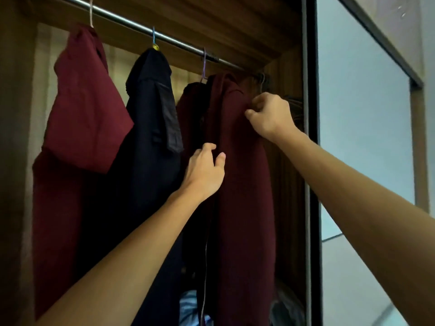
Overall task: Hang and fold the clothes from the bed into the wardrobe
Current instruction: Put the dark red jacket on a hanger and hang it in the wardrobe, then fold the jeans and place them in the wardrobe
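Note:
A dark maroon garment (242,184) hangs at the right end of the wardrobe's metal rail (131,21). My right hand (268,115) pinches its upper right edge near the shoulder. My left hand (204,170) touches its left edge lower down, fingers loosely curled, thumb apart; whether it grips cloth is hidden. Further left hang another dark red piece (190,107) on a purple hanger, a navy garment (150,128) on a blue hanger, and a red shirt (82,102) on a pale hanger.
Empty wire hangers (263,78) bunch at the rail's right end. The dark frame of a sliding door (313,161) stands just right of my right hand, its pale panel (362,114) beyond. Folded light-blue cloth (188,304) lies low in the wardrobe.

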Demonstrator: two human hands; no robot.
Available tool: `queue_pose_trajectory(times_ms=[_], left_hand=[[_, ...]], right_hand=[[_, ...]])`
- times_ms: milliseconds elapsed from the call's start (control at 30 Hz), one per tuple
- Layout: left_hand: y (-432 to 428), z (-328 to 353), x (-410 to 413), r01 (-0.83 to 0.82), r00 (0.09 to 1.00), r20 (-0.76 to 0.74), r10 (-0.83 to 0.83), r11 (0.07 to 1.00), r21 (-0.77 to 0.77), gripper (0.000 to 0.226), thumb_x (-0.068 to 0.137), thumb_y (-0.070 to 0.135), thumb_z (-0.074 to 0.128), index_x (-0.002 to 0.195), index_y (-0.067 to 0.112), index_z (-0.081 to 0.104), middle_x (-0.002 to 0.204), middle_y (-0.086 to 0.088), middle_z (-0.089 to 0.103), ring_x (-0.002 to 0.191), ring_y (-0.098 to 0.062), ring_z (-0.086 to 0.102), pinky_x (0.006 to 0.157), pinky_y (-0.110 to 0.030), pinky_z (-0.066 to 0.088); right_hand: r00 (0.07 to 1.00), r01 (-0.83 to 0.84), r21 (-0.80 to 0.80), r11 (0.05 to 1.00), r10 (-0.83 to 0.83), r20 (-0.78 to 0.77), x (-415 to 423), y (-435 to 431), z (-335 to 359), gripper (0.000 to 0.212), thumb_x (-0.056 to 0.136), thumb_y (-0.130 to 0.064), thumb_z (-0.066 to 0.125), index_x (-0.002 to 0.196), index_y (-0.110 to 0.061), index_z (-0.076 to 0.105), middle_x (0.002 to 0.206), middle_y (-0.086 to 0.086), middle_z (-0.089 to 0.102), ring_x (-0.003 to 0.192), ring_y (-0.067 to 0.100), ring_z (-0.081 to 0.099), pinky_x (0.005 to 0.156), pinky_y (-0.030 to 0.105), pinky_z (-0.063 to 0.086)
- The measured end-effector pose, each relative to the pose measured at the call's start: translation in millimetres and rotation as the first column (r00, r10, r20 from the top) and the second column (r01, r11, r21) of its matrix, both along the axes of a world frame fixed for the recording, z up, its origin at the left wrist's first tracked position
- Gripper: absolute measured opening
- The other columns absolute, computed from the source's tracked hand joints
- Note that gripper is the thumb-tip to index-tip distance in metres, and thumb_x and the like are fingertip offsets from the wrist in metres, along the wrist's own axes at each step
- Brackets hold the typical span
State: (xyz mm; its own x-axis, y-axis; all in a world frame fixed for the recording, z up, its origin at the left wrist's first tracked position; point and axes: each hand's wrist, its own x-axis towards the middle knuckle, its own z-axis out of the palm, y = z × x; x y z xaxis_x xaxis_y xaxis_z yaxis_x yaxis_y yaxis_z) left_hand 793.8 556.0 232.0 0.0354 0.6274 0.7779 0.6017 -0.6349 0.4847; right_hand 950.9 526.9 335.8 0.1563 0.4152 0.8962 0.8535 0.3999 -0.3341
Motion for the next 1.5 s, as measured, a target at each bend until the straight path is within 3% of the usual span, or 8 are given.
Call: queue_pose_trajectory(times_ms=[67,167,367,567,733,967,1233,1500], left_hand=[[-21,-15,6,0.033,0.999,-0.037,-0.032,0.999,0.032,0.040,0.102,0.037,0.047,0.138,0.019,0.050,0.132,-0.007,0.058,0.117,-0.022,0.059,0.099,-0.043,0.051],[-52,-38,17,0.097,0.982,-0.163,-0.097,0.995,-0.014,0.033,0.100,0.037,0.051,0.128,0.021,0.059,0.117,-0.001,0.064,0.103,-0.017,0.063,0.091,-0.041,0.055],[-102,-106,38,0.196,0.914,-0.310,-0.263,0.953,-0.230,0.031,0.097,0.040,0.055,0.124,0.025,0.063,0.118,0.001,0.067,0.103,-0.017,0.065,0.092,-0.042,0.055],[-166,-164,80,0.300,0.841,-0.339,-0.422,0.884,-0.359,0.031,0.094,0.038,0.061,0.121,0.025,0.064,0.110,0.004,0.067,0.100,-0.017,0.065,0.092,-0.040,0.054],[-241,-205,127,0.387,0.748,-0.386,-0.540,0.827,-0.408,0.028,0.092,0.040,0.063,0.117,0.029,0.063,0.110,0.007,0.065,0.100,-0.015,0.063,0.091,-0.034,0.051],[-383,-237,194,0.549,0.572,-0.394,-0.720,0.692,-0.468,0.029,0.094,0.038,0.062,0.122,0.027,0.061,0.118,0.006,0.063,0.108,-0.014,0.060,0.093,-0.032,0.050],[-565,-269,270,0.669,0.306,-0.432,-0.849,0.514,-0.536,0.029,0.096,0.045,0.058,0.122,0.032,0.061,0.126,0.008,0.063,0.110,-0.009,0.060,0.089,-0.027,0.052],[-721,-277,336,0.767,-0.019,-0.479,-0.878,0.294,-0.570,0.033,0.095,0.047,0.059,0.124,0.032,0.061,0.122,0.009,0.063,0.104,-0.008,0.061,0.087,-0.027,0.051]], right_hand=[[0.999,0.036,-0.071,0.997,-0.033,0.043,7,-25,-24,0.035,0.090,-0.024,0.063,0.122,-0.011,0.064,0.115,0.008,0.069,0.109,0.025,0.062,0.085,0.026,0.045],[0.992,0.104,-0.169,0.980,-0.092,0.082,22,-63,-66,0.032,0.087,-0.020,0.063,0.118,-0.013,0.067,0.108,0.005,0.072,0.105,0.023,0.065,0.088,0.025,0.046],[0.982,0.188,-0.436,0.880,-0.165,0.089,72,-142,-158,0.031,0.088,-0.017,0.063,0.119,-0.016,0.067,0.114,0.000,0.071,0.102,0.018,0.065,0.084,0.020,0.044],[0.962,0.263,-0.509,0.820,-0.263,0.073,115,-252,-234,0.033,0.088,-0.016,0.064,0.121,-0.015,0.066,0.115,0.001,0.070,0.091,0.011,0.063,0.087,0.022,0.049],[0.913,0.386,-0.533,0.753,-0.394,0.105,142,-362,-285,0.035,0.087,-0.017,0.065,0.123,-0.016,0.067,0.115,0.000,0.069,0.100,0.015,0.064,0.094,0.033,0.051],[0.811,0.508,-0.626,0.591,-0.573,0.118,170,-536,-332,0.040,0.092,-0.023,0.062,0.133,-0.021,0.058,0.132,-0.004,0.060,0.119,0.012,0.055,0.093,0.017,0.035],[0.633,0.619,-0.674,0.403,-0.764,0.125,185,-750,-360,0.044,0.092,-0.026,0.062,0.135,-0.019,0.057,0.135,-0.002,0.057,0.123,0.018,0.055,0.102,0.030,0.045],[0.358,0.689,-0.700,0.190,-0.928,0.100,177,-925,-384,0.044,0.091,-0.027,0.064,0.134,-0.019,0.058,0.135,-0.002,0.059,0.124,0.014,0.054,0.104,0.025,0.041]])
